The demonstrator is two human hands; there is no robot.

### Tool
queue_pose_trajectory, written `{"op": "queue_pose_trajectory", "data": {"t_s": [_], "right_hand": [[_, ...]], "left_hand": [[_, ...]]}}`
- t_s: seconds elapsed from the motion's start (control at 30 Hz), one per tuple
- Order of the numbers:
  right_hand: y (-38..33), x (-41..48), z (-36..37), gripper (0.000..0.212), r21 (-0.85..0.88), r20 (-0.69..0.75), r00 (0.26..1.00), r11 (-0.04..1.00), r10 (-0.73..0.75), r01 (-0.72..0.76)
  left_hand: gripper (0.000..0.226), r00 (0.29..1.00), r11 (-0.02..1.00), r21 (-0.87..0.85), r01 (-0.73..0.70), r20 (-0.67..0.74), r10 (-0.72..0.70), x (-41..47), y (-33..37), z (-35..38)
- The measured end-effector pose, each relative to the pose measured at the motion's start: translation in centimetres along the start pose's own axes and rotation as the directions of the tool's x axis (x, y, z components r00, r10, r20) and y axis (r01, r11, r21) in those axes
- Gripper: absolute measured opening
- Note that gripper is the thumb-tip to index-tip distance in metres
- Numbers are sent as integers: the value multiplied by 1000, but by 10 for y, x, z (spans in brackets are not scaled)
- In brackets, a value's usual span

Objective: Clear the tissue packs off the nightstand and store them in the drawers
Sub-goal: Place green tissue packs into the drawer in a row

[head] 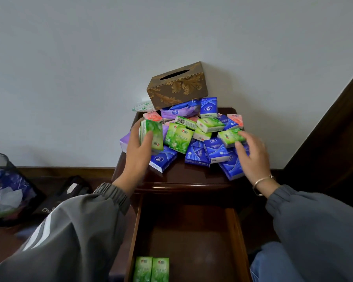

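Note:
A heap of small tissue packs (198,137) in green, blue, purple and pink covers the dark wooden nightstand (183,176). My left hand (139,151) grips one green pack (153,136), lifted upright at the heap's left side. At the right edge of the heap my right hand (253,153) has its fingers around another green pack (229,136) that still lies on the pile. The top drawer (236,237) below is pulled out, with two green packs (151,268) side by side at its front left.
A brown and gold tissue box (177,86) leans on the packs against the white wall. A black mesh bin (6,190) with rubbish and a dark bag (69,192) stand on the floor at left. A dark wooden bed frame (334,139) rises at right.

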State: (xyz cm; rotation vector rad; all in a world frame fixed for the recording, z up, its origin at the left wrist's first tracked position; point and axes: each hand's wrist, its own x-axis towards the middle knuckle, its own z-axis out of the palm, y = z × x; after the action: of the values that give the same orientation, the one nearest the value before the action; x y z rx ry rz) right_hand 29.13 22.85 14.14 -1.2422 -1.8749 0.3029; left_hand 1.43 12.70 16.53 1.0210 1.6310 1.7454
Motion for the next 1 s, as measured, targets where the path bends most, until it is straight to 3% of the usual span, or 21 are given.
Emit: {"op": "queue_pose_trajectory", "data": {"t_s": [0.1,0.17,0.23,0.33,0.43,0.53,0.6,0.67,0.8,0.9,1.0], "right_hand": [[-1,40,-8,31,-59,95,961,965,258,-254],[-5,58,-5,34,-195,251,868,901,428,-387],[-7,65,2,52,-270,337,769,838,543,-473],[-9,71,9,61,-104,344,679,746,648,-658],[-9,72,6,56,-16,301,678,714,671,-700],[-9,71,-6,43,210,293,730,704,617,-679],[-16,78,-15,51,327,261,793,722,551,-609],[-26,90,-13,59,429,327,806,683,493,-591],[-52,111,15,38,362,517,697,612,496,-703],[-62,123,28,55,180,579,591,619,562,-764],[-71,136,29,52,-1,637,477,620,605,-785]], "left_hand": [[39,1000,999,41,13,1,-13,-6,-18,2],[40,998,998,49,42,-44,-39,-7,-23,4],[40,996,997,34,63,-64,-61,-7,-23,5],[38,999,995,95,25,-42,-21,-10,-23,3],[45,1000,992,122,24,-22,-22,-14,-22,3],[47,999,992,122,32,-19,-30,-14,-23,4],[47,999,992,124,34,-24,-31,-14,-24,4],[46,999,991,126,41,-31,-37,-14,-26,4],[45,999,991,125,40,-25,-37,-15,-28,4],[44,999,992,118,31,-14,-30,-14,-30,2],[43,1000,993,119,21,-7,-21,-13,-35,1]]}}
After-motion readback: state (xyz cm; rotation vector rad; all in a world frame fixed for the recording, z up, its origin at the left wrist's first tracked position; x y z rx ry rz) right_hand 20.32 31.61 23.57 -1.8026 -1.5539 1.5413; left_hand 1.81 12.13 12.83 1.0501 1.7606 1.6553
